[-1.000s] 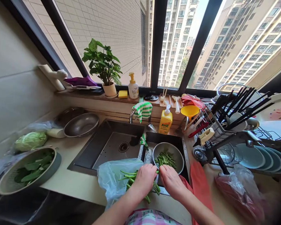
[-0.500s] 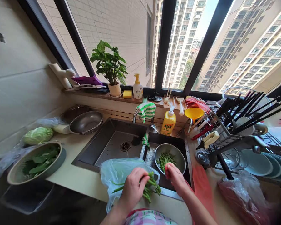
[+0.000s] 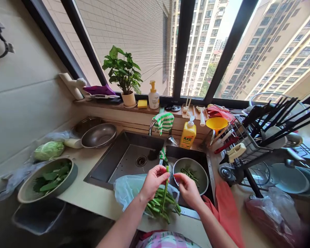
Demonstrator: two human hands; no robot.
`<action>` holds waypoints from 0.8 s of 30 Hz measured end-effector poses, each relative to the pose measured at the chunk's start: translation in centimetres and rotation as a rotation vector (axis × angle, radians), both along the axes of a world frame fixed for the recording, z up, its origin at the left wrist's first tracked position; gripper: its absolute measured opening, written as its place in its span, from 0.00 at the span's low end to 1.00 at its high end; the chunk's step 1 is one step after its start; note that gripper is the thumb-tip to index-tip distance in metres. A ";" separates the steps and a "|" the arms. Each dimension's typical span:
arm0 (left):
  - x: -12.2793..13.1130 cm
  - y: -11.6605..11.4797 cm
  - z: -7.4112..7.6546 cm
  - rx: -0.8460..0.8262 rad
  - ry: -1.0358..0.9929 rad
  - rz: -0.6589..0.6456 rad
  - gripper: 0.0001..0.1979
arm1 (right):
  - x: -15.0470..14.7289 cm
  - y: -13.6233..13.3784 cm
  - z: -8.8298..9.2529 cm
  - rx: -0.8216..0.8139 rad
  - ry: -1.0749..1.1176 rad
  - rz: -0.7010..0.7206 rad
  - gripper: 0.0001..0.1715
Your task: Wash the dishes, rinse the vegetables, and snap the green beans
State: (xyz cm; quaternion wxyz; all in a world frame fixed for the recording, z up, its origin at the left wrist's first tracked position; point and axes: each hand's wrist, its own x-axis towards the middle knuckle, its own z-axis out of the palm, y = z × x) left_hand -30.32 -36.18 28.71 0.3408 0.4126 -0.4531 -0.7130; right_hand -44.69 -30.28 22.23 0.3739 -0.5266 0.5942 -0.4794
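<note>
My left hand (image 3: 153,182) pinches a long green bean (image 3: 164,197) near its upper end, and the bean hangs down over the others. Just right of it, my right hand (image 3: 188,189) is closed, thumb and finger pressed together; whatever is between them is too small to make out. Below both hands lies a pile of whole green beans (image 3: 155,206) on a thin pale plastic bag (image 3: 125,187) at the counter's front edge. Short pieces of bean (image 3: 190,174) lie in a steel bowl (image 3: 203,175) in the right sink basin, beyond my right hand.
The large sink basin (image 3: 126,165) lies ahead. Leafy greens fill a colander (image 3: 26,196) at left, near a cabbage (image 3: 49,150) and a wok (image 3: 99,135). A yellow soap bottle (image 3: 188,135) stands behind the bowl. At right are a dish rack (image 3: 250,144) and red gloves (image 3: 228,210).
My left hand has risen from the pile with one bean upright in its fingers. My right hand has come back from over the bowl to beside the left. The view has shifted slightly.
</note>
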 end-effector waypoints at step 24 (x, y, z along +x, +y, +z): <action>-12.3 -2.5 -6.8 -0.125 -0.078 -0.311 0.09 | -7.5 -1.4 -1.1 0.107 -0.077 -0.509 0.04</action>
